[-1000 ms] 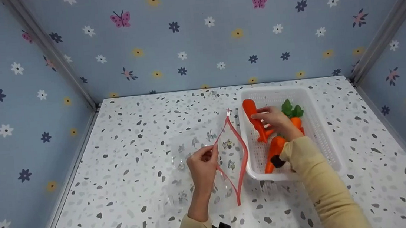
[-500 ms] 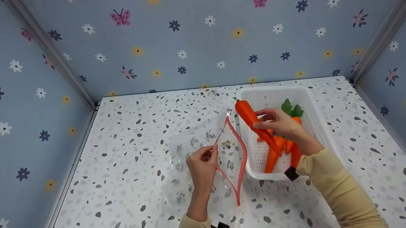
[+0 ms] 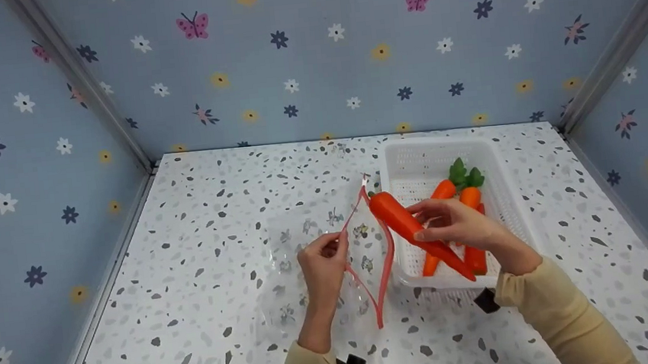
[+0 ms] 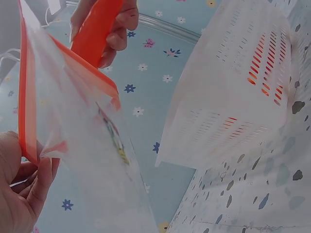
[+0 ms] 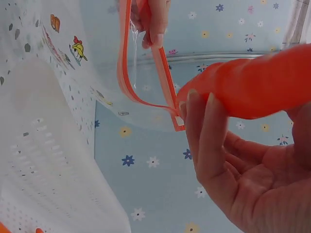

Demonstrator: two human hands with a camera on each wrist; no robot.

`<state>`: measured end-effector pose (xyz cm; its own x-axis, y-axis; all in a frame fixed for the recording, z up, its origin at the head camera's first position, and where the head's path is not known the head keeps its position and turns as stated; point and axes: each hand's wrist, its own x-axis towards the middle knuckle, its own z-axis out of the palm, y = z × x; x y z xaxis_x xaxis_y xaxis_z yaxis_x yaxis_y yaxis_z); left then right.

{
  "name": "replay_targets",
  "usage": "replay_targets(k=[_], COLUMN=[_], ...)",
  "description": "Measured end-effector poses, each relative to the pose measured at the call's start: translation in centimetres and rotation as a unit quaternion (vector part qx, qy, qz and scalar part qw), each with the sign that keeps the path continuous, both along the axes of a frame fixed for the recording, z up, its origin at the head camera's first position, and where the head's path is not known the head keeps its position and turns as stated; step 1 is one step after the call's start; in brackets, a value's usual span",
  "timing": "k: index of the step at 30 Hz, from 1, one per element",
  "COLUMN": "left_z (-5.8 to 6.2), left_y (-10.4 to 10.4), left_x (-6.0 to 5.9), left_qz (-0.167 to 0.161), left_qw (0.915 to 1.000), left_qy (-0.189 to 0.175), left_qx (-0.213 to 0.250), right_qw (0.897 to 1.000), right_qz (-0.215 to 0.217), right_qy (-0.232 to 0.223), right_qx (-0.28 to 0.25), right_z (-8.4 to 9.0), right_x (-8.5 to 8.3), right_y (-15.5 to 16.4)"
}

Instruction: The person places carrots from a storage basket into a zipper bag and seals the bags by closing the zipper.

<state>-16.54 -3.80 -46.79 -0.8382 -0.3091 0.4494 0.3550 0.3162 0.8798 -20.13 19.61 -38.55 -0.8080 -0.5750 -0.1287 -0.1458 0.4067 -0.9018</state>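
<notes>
My left hand [image 3: 325, 268] pinches the near edge of a clear zip bag [image 3: 295, 286] printed with small figures. The bag's red zip rim [image 3: 388, 259] gapes in a long diamond shape, seen from the side in the left wrist view. My right hand [image 3: 459, 225] grips an orange carrot [image 3: 396, 216] between thumb and fingers, tilted with its thick end toward the bag. That thick end overlaps the far upper part of the rim in the head view. The carrot's thin tip hangs over the front of a white basket [image 3: 497, 159].
Inside the basket lie several more carrots [image 3: 470, 196], some with green leaves [image 3: 458, 172]. The basket stands just right of the bag on a speckled white tabletop [image 3: 188, 248]. Flowered blue panels [image 3: 312, 58] enclose the back and sides.
My right hand has lifted the carrot from the basket and brought it toward me and left, its thick end now at the bag's rim. My left hand stays on the bag.
</notes>
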Motion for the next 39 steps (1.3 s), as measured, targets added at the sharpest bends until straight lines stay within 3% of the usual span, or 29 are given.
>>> replay_targets(k=[12, 20, 28, 33, 39], left_z=[0.0, 0.1, 0.5, 0.7, 0.9], left_y=[0.0, 0.2, 0.6, 0.6, 0.5], left_x=[0.0, 0.0, 0.0, 0.1, 0.0], left_qz=[-0.004, -0.012, -0.011, -0.013, -0.012], left_qw=[1.0, 0.9999, 0.9994, 0.9995, 0.9991], left_qy=[-0.005, 0.006, 0.031, 0.027, 0.039], left_qx=[-0.003, 0.001, 0.01, 0.011, 0.009], right_qw=[0.996, 0.987, 0.987, 0.99, 0.996], right_qz=[0.075, 0.097, 0.052, 0.015, -0.03], right_qy=[-0.001, 0.033, 0.045, 0.061, 0.023], right_qx=[0.057, 0.12, 0.148, 0.128, 0.085], right_z=[-0.3, -0.5, -0.1, 0.2, 0.2], right_x=[0.7, 0.5, -0.2, -0.6, -1.0], right_y=[-1.1, -1.9, -3.2, -3.9, -4.0])
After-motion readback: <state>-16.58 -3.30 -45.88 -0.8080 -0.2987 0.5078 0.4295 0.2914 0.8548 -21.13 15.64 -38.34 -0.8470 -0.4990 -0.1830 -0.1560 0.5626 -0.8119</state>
